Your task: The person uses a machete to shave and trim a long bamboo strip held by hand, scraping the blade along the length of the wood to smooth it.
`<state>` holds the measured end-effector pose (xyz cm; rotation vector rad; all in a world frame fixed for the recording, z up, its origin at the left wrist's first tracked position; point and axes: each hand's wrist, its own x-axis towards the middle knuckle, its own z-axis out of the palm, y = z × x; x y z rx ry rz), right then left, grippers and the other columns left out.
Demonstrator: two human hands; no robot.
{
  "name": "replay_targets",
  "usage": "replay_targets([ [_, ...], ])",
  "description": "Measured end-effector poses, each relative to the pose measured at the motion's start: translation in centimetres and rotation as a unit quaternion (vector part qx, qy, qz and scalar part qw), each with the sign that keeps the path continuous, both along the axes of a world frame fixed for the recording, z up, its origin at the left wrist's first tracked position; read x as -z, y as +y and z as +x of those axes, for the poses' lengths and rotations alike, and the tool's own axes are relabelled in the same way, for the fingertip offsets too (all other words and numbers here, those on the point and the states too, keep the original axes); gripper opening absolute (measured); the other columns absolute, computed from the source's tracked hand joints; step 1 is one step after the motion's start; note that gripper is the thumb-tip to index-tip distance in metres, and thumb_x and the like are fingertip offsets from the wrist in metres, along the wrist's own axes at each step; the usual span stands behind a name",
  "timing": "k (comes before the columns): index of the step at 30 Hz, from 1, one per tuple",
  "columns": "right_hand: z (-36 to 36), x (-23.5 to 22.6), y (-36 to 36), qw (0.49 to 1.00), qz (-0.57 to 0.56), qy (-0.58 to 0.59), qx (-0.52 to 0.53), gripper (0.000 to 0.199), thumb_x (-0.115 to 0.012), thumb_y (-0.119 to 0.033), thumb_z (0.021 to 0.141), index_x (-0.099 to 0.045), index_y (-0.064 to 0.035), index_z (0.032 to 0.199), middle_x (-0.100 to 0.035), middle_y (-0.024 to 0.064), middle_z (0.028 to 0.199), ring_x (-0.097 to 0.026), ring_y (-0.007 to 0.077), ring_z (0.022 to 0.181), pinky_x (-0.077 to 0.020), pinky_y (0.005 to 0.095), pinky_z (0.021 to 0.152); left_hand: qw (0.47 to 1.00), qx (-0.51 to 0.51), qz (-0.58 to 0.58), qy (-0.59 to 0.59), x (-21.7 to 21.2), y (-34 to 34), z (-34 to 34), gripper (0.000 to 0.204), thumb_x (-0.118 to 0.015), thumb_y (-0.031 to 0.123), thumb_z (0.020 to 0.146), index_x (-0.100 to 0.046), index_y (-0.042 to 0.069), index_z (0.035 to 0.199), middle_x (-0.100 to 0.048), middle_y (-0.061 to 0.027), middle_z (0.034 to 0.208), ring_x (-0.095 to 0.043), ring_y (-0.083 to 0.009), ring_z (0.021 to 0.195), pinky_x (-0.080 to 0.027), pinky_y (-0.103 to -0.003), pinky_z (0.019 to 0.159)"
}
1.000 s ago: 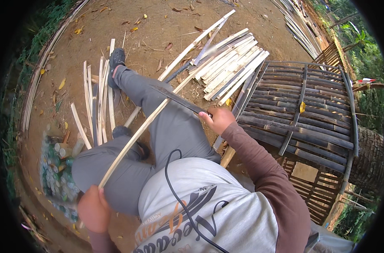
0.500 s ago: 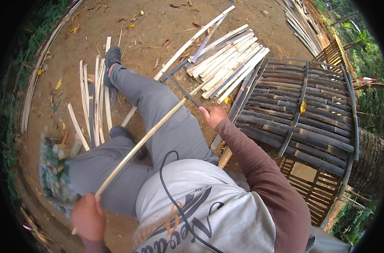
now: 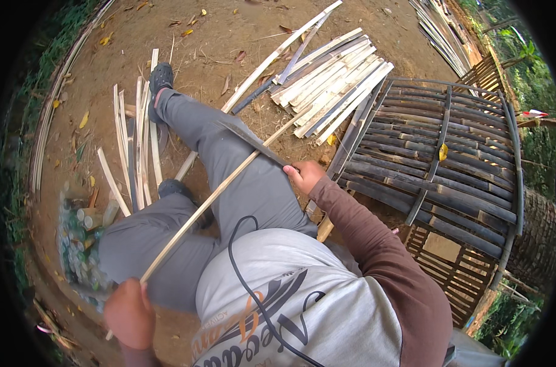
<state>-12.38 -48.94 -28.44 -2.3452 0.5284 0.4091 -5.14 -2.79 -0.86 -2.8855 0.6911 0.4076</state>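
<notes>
My left hand [image 3: 129,313] is closed round the lower end of a long, thin bamboo strip [image 3: 195,215]. The strip slants up to the right across my grey-trousered legs, its far end reaching toward a pile of split strips. Out past my right knee, my right hand [image 3: 306,177] grips a knife [image 3: 253,142] with a long dark blade; the handle is mostly hidden in my fist. The blade points up and left and crosses the strip over my thigh, seemingly touching it.
Pale split bamboo strips [image 3: 330,82] lie heaped ahead on brown soil. More strips [image 3: 144,140] lie beside my left foot. A dark bamboo slat bench [image 3: 437,165] stands to my right. Clear plastic bottles [image 3: 85,260] sit at my left. A black cable [image 3: 232,254] hangs over my shirt.
My right hand has moved slightly down, drawing the knife back along the strip toward me; the blade now lies flatter across it. My left hand keeps its hold in nearly the same place.
</notes>
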Motion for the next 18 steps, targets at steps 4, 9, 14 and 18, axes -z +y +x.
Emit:
replay_targets([
  [4,-2.3,9.6,-7.4,0.978,-0.051,0.000,0.200,0.070,-0.050,-0.065,0.102,-0.074,0.0010,0.099,-0.070,0.0272,0.086,-0.067,0.0449,0.082,-0.0517,0.0513,0.076,1.000,0.018,-0.005,-0.012,0.2,-0.5,0.1,0.018,-0.068,0.019,0.093,-0.056,0.006,0.088,-0.059,-0.0163,0.080,-0.060,-0.0404,0.073,-0.046,-0.051,0.064],
  [9,2.4,6.6,-9.8,0.751,0.353,-0.094,0.550,0.060,-0.070,-0.071,0.090,-0.045,-0.0189,0.072,-0.050,0.0016,0.062,-0.043,0.0157,0.047,-0.0374,0.0374,0.047,0.997,0.004,-0.072,-0.041,0.7,-1.2,0.9,0.017,-0.067,0.019,0.095,-0.058,0.007,0.087,-0.059,-0.0174,0.078,-0.059,-0.0416,0.073,-0.045,-0.051,0.064],
  [14,7.6,-6.8,-9.9,0.659,0.541,-0.318,0.415,0.045,-0.071,-0.050,0.098,-0.051,-0.0109,0.091,-0.069,0.0194,0.118,-0.045,0.0119,0.053,-0.0451,0.0308,0.052,0.967,-0.010,-0.247,-0.061,1.0,-7.3,5.1,0.020,-0.063,0.021,0.100,-0.061,0.004,0.088,-0.061,-0.0218,0.075,-0.060,-0.0452,0.073,-0.045,-0.051,0.063],
  [18,12.8,-16.7,-6.2,0.646,0.599,-0.386,0.274,0.055,-0.073,-0.041,0.099,-0.051,0.0014,0.125,-0.063,0.0214,0.143,-0.047,0.0107,0.058,-0.0469,0.0285,0.056,0.945,-0.045,-0.320,-0.056,1.4,-10.9,8.3,0.025,-0.059,0.026,0.103,-0.064,0.004,0.093,-0.063,-0.0221,0.075,-0.062,-0.0466,0.074,-0.046,-0.051,0.065],
])
